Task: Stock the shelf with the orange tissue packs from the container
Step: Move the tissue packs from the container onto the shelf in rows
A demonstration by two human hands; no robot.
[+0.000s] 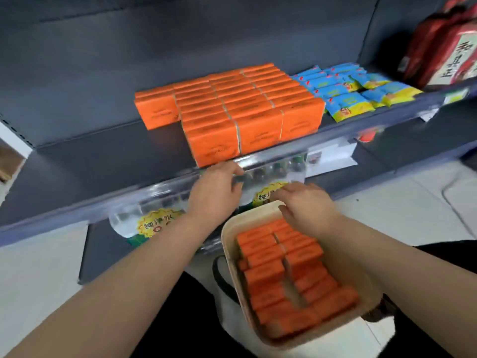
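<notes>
Several orange tissue packs [232, 109] stand in tight rows on the dark shelf [108, 161], near its front edge. A beige container [229, 244] below the shelf holds several more orange packs [286, 267] in two rows. My left hand [215, 192] hovers just under the shelf's front lip, fingers spread, holding nothing. My right hand [307, 208] reaches down over the container's far end, fingers curled at the top packs; whether it grips one is not visible.
Blue and yellow snack packets [346, 91] lie right of the orange packs. Red packages [444, 47] stand at the far right. Water bottles [144, 218] fill the lower shelf behind a clear rail. The shelf's left part is bare. A white bag [227, 306] sits under the container.
</notes>
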